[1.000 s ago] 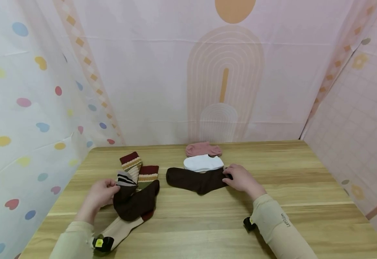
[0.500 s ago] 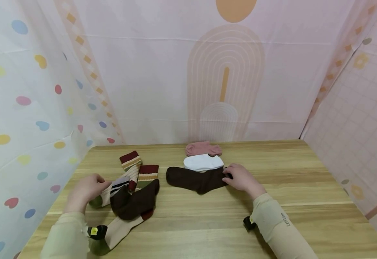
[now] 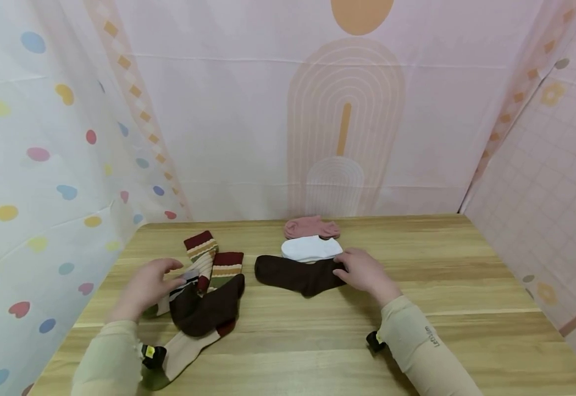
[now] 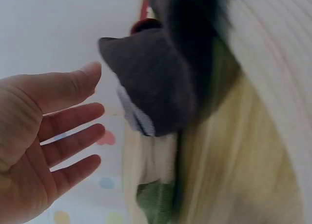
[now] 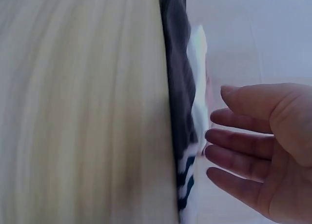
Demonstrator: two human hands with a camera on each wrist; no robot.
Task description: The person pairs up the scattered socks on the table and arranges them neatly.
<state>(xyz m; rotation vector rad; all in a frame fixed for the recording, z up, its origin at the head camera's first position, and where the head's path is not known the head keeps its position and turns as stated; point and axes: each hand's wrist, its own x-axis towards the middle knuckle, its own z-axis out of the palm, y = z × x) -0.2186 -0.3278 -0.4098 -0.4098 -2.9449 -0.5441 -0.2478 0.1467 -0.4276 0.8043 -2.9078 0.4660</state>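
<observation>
Socks (image 3: 293, 275) on wood-grain table (image 3: 456, 291), printed cloth (image 3: 233, 121) behind

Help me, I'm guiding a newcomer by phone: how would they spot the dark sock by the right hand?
On the table, look midway along the back: pink sock, white sock, then, nearest the front, the dark sock. Its striped cuff lies by the right hand. It lies flat on the table, whereas the other dark sock lies over patterned socks at left.
</observation>
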